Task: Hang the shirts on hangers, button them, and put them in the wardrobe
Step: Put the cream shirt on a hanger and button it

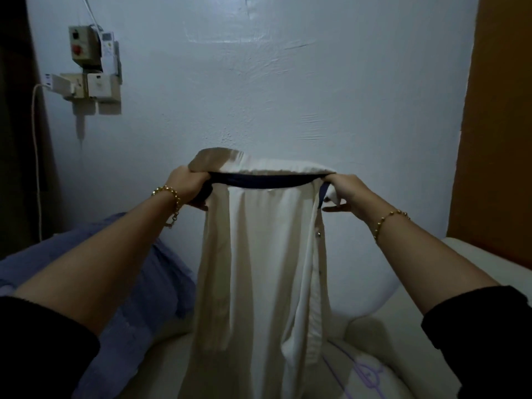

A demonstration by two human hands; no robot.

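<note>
Head view: white shirt (pixel 259 254) held up at centre, straight ahead of person, between both hands. Collar (pixel 259 181) stretched horizontal, left to right; body hangs down, long axis vertical, hem reaching bed (pixel 475 269). Left hand (pixel 188 187) grips left collar end, fingers curled round it. Right hand (pixel 344 191) pinches right end beside button placket (pixel 318 234). Both equally near. No hanger visible. Blue cloth (pixel 138 298) on bed at left. Wall (pixel 288 96) close behind; brown panel (pixel 498 125) at right edge. Open room above the collar.
</note>
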